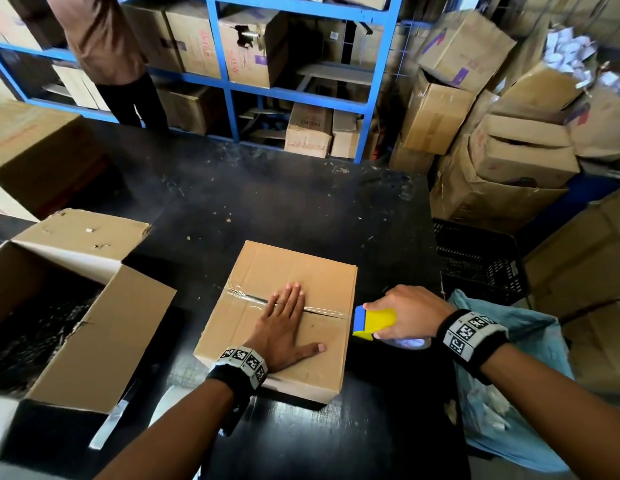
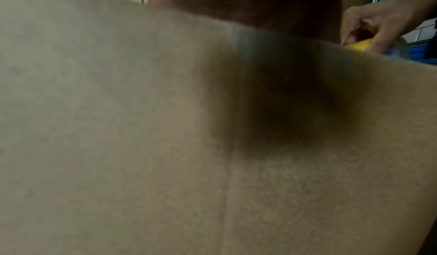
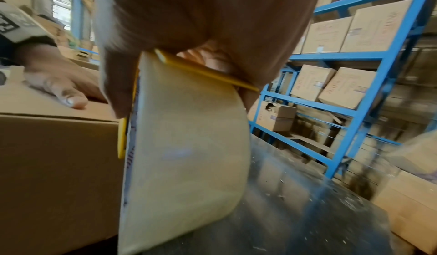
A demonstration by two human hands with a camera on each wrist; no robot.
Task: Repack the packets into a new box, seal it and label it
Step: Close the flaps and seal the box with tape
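Observation:
A closed brown cardboard box (image 1: 291,268) lies on the black table (image 1: 267,202), with clear tape (image 1: 242,295) along its middle seam. My left hand (image 1: 284,323) presses flat on the box top, fingers straight across the seam. My right hand (image 1: 402,313) grips a yellow and blue tape dispenser (image 1: 372,322) just off the box's right edge. In the right wrist view the tape roll (image 3: 187,147) hangs under my fingers, beside the side of the box (image 3: 59,165). The left wrist view shows mostly blurred cardboard of the box (image 2: 118,128) and the right hand (image 2: 383,25).
A larger open box (image 1: 76,306) with dark contents stands at the left. A blue plastic bag (image 1: 509,393) hangs at the right by a black crate (image 1: 474,258). Blue shelving (image 1: 232,84) with cartons lies behind the table, and another person (image 1: 107,53) stands at the back left.

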